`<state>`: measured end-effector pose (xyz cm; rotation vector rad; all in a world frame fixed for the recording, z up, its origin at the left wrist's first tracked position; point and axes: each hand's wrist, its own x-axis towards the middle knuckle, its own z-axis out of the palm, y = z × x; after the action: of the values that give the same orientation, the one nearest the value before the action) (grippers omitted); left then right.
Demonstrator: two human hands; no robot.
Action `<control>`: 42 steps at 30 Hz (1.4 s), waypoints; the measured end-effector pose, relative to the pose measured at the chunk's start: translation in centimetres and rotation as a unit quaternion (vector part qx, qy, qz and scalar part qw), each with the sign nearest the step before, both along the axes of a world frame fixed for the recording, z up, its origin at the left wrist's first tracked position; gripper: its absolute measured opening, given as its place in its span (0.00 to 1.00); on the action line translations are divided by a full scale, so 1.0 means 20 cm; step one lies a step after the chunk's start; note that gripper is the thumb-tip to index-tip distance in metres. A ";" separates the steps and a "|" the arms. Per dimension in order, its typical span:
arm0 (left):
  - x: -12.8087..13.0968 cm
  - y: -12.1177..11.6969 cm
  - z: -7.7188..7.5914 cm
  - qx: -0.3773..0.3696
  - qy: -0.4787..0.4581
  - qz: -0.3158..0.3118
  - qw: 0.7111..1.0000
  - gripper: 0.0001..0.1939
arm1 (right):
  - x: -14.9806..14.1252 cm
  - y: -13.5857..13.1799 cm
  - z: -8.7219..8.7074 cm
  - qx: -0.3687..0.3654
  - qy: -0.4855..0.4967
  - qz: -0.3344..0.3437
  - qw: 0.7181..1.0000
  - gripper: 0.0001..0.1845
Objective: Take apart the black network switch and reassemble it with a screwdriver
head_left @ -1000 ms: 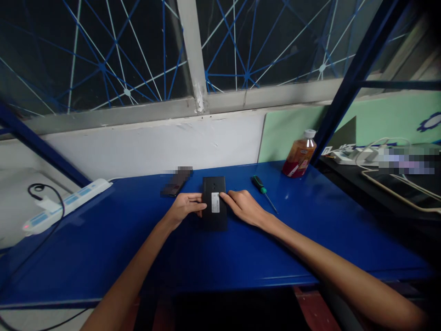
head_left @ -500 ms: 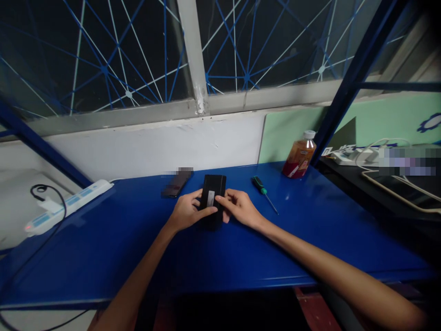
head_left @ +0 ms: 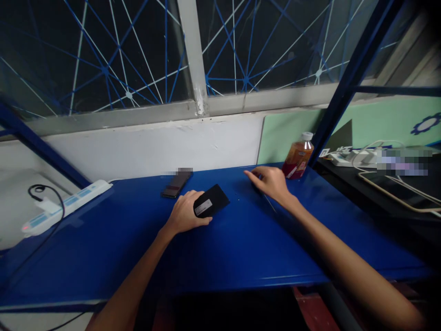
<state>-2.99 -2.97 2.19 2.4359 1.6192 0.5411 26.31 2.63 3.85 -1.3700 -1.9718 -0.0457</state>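
My left hand [head_left: 185,214] is closed around a flat black device [head_left: 213,200] with a small white label, holding it tilted above the blue table [head_left: 220,248]. My right hand [head_left: 270,181] is over the table's far right part, fingers stretched out and covering the green-handled screwdriver, of which only the thin metal shaft [head_left: 270,204] shows below the hand. Whether the fingers touch the screwdriver I cannot tell. A second dark phone [head_left: 176,184] lies flat behind the left hand.
An orange drink bottle [head_left: 298,157] with a white cap stands at the back right by a blue post. A white power strip [head_left: 65,205] with a black cable lies at the left edge. Cables and a white strip [head_left: 347,157] sit on the dark bench to the right.
My right hand let go of the black device and moved right and back over the screwdriver. My left hand kept the device and turned it, so it now points right.
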 end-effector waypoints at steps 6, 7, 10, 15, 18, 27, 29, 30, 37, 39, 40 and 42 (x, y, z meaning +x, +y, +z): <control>0.00 0.00 -0.02 -0.046 0.023 -0.054 0.997 0.35 | 0.20 0.16 -0.11 -0.133 -0.071 -0.124 0.981 0.31; 0.00 0.00 -0.02 -0.049 0.025 -0.058 0.997 0.34 | 0.20 0.17 -0.13 -0.163 -0.074 -0.115 0.977 0.32; 0.00 0.00 -0.03 -0.052 0.034 -0.067 0.996 0.33 | 0.18 0.19 -0.18 -0.225 -0.062 -0.077 0.969 0.29; 0.01 0.00 -0.03 -0.042 0.039 -0.087 0.995 0.33 | 0.17 0.19 -0.15 -0.227 0.010 -0.014 0.974 0.27; 0.00 0.00 -0.01 -0.053 0.026 -0.105 0.993 0.31 | 0.15 0.16 -0.08 -0.182 0.195 0.061 0.962 0.26; 0.00 0.07 0.05 -0.080 0.068 -0.144 0.984 0.35 | 0.02 0.06 -0.01 -0.103 0.361 0.137 0.917 0.20; 0.02 0.09 0.07 -0.075 0.084 -0.147 0.983 0.38 | 0.01 0.06 -0.02 -0.101 0.349 0.133 0.922 0.19; 0.04 0.10 0.08 -0.069 0.087 -0.148 0.983 0.41 | 0.01 0.07 -0.03 -0.103 0.343 0.131 0.925 0.20; 0.24 0.12 0.09 -0.033 0.088 -0.187 0.978 0.43 | 0.00 0.07 -0.07 -0.108 0.306 0.111 0.939 0.20; 0.28 0.11 0.06 -0.020 0.093 -0.185 0.978 0.40 | -0.01 0.07 -0.08 -0.111 0.306 0.109 0.939 0.20; 0.29 0.11 0.04 -0.014 0.096 -0.185 0.978 0.38 | -0.02 0.06 -0.08 -0.112 0.304 0.109 0.940 0.20; 0.30 0.09 0.00 -0.002 0.091 -0.177 0.980 0.35 | -0.02 0.06 -0.08 -0.113 0.300 0.113 0.941 0.19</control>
<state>2.93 -1.16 2.26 2.7497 1.1926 0.2643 25.86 3.83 2.20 -1.1075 -1.6213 0.6499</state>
